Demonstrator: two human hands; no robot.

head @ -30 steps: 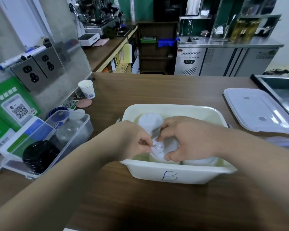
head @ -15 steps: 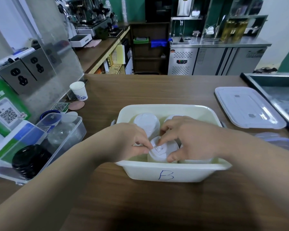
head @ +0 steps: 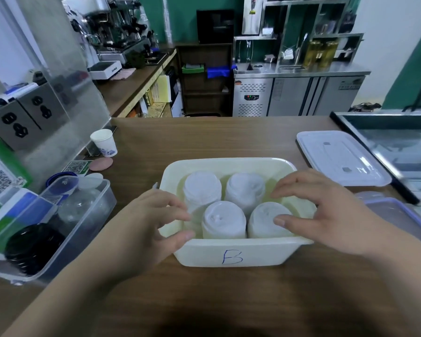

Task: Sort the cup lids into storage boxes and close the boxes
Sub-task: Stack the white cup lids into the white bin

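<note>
Left hand point(head: 144, 224) fingers spread, empty, thumb touching the 9 o'clock near corner rim of cream box marked B point(head: 231, 254). Right hand point(head: 326, 210) spread, empty, thumb on the near-right lid stack. Four white lid stacks point(head: 224, 220) upright inside the box, two by two. One box lid point(head: 340, 159) flat at 2 o'clock. One clear box point(head: 66, 229) at 9 o'clock holds black lids point(head: 32, 249).

A cream box point(head: 231, 254) marked with a blue letter B holds white lid stacks point(head: 225, 218). It sits on a brown wood-grain counter point(head: 204, 295). Black lids point(head: 32, 246) fill a clear box point(head: 93, 207). Nearby, a white paper cup point(head: 104, 142) with blue print.
</note>
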